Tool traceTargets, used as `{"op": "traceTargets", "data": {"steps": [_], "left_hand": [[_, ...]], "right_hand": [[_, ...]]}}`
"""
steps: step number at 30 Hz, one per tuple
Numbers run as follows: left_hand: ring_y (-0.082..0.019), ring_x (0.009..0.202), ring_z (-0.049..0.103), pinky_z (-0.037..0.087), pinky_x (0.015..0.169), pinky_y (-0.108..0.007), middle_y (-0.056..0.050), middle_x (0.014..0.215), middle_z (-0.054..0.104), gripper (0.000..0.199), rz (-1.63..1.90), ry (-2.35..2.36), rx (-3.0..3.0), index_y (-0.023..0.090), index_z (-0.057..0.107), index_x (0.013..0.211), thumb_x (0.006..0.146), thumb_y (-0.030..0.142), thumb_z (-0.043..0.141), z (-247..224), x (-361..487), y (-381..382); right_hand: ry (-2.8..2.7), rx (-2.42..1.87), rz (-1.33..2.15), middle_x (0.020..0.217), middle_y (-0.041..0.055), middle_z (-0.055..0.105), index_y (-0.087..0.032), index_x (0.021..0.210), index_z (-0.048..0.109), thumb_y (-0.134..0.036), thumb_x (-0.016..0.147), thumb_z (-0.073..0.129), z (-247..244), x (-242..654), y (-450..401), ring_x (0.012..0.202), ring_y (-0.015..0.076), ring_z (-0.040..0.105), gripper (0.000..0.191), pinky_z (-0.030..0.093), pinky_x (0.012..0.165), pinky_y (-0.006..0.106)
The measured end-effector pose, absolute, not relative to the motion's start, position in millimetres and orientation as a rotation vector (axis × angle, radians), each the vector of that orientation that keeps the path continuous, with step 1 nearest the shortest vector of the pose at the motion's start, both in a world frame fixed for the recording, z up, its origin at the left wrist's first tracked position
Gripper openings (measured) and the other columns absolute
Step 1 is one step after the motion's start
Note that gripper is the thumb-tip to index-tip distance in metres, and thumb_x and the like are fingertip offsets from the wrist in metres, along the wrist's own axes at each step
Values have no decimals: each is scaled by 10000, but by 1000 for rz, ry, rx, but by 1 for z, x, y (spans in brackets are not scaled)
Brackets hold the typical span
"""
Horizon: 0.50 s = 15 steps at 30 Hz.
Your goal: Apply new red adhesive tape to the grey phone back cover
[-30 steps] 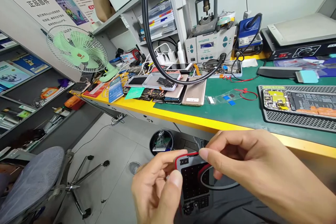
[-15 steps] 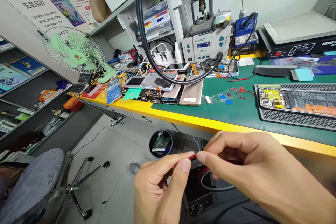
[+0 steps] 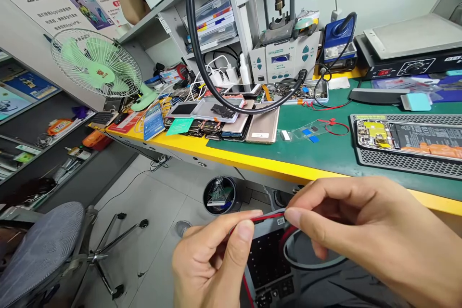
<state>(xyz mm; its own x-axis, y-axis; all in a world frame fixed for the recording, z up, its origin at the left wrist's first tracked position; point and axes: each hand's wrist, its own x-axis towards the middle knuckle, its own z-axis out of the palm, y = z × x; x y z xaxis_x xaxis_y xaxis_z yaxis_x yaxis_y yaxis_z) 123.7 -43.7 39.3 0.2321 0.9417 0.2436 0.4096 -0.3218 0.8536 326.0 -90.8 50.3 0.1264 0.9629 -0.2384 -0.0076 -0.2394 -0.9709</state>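
Note:
Between my two hands stretches a narrow red-and-grey strip (image 3: pixel 269 216), thin and flexible like adhesive tape. My left hand (image 3: pixel 212 260) pinches it between thumb and forefinger. A short way to the right, my right hand (image 3: pixel 361 226) grips the strip with thumb and fingertips. A curved grey-and-red loop (image 3: pixel 314 264) hangs below my right hand; whether it belongs to the same strip I cannot tell. Under the hands lies a black panel with a grey border (image 3: pixel 269 255), partly covered by my left hand.
Ahead runs a green-topped bench with a yellow edge (image 3: pixel 299 171). On it are an opened phone (image 3: pixel 407 139), stacked phones (image 3: pixel 263 125), a soldering station (image 3: pixel 283 62) and a hot plate (image 3: pixel 415 48). A waste bin (image 3: pixel 219 196), a chair (image 3: pixel 50 255) and a fan (image 3: pixel 101 72) stand left.
My right hand has moved right, away from the left, so a longer length of the strip shows between them. The loop below has come into fuller view. My left hand has shifted slightly left.

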Motion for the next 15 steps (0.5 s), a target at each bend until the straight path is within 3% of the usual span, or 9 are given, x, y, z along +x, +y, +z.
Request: {"op": "traceTargets", "data": {"steps": [4, 7, 12, 15], "left_hand": [[-179, 427, 602, 543, 449, -279, -41, 542, 672, 250, 1038, 1244, 1760, 260, 884, 897, 889, 459, 733, 41, 126, -45], [-209, 480, 658, 592, 519, -308, -61, 587, 711, 261, 1030, 1237, 1748, 243, 884, 893, 876, 463, 744, 41, 124, -45], [-216, 660, 740, 608, 609, -263, -67, 770, 795, 262, 957, 1288, 1677, 273, 879, 939, 905, 479, 720, 39, 120, -46], [-167, 579, 680, 593, 604, -237, -43, 747, 787, 246, 945, 1291, 1658, 294, 879, 922, 892, 489, 732, 41, 121, -48]], "right_hand": [[-941, -1415, 1305, 521, -13, 630, -240, 660, 780, -334, 774, 781, 54, 325, -88, 487, 101, 520, 148, 397, 429, 143], [-935, -1429, 1278, 525, -7, 642, -232, 647, 775, -318, 765, 771, 55, 323, -87, 477, 100, 520, 146, 395, 416, 142], [-909, -1415, 1292, 500, -9, 618, -215, 637, 767, -308, 740, 769, 56, 322, -85, 460, 96, 508, 139, 385, 404, 140], [-887, -1403, 1312, 490, -12, 600, -205, 628, 759, -309, 730, 769, 57, 321, -85, 456, 88, 485, 146, 363, 400, 136]]}}
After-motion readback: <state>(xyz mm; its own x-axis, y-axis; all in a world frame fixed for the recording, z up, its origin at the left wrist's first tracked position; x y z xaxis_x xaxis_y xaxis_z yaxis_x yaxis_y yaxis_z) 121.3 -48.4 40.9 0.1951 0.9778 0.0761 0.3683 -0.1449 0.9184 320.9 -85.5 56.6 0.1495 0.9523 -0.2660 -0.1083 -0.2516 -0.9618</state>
